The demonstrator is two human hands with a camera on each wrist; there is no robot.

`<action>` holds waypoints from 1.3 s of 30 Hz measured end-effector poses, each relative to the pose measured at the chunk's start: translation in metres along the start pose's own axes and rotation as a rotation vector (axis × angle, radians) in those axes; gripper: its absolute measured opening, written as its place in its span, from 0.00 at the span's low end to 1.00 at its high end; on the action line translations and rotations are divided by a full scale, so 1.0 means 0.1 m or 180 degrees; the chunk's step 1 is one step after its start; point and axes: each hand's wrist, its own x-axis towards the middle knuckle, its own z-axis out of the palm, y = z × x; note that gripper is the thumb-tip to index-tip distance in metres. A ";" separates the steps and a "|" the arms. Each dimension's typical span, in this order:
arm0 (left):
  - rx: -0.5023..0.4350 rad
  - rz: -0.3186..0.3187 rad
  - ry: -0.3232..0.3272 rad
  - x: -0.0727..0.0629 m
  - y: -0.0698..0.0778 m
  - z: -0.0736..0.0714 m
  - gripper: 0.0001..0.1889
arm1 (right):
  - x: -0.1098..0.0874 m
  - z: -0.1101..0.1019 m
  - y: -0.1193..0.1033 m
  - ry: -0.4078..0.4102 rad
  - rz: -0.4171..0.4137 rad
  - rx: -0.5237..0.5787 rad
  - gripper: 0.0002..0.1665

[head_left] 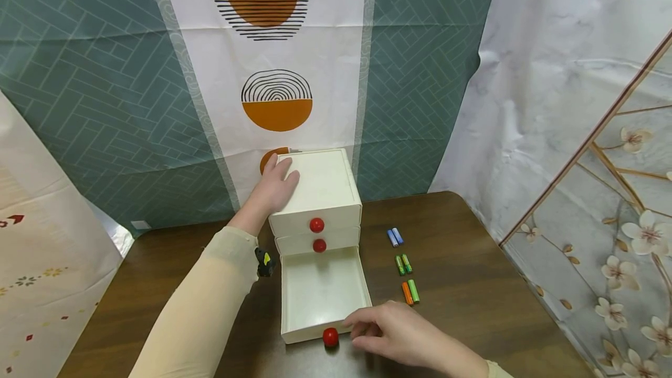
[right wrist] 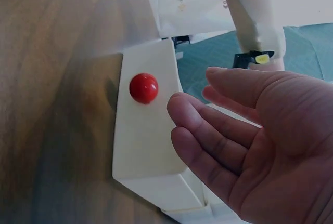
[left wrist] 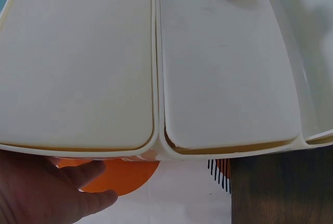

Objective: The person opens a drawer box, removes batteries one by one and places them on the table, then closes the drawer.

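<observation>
A white cabinet of three stacked drawers [head_left: 325,182] stands on the table, each drawer bearing a red ball knob. Its bottom drawer [head_left: 321,287] is pulled out, with nothing inside, while the upper two are closed. My left hand [head_left: 278,186] rests at the top left edge of the cabinet, thumb and fingers spread. In the right wrist view, my right hand [right wrist: 260,141] hovers by the drawer front [right wrist: 148,141], fingers loosely bent and nothing between them. Just left of its fingertips in the head view is the bottom knob [head_left: 330,337].
Right of the cabinet, batteries lie in pairs on the dark wooden table [head_left: 462,308]: blue ones [head_left: 395,237], green ones [head_left: 403,264], and an orange battery [head_left: 407,293] beside a light green battery [head_left: 413,291]. A patterned curtain [head_left: 420,74] hangs behind.
</observation>
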 end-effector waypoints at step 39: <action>-0.0012 0.0023 0.0021 0.03 -0.05 0.03 0.36 | 0.16 0.46 0.17 -0.0240 0.0347 0.0356 0.22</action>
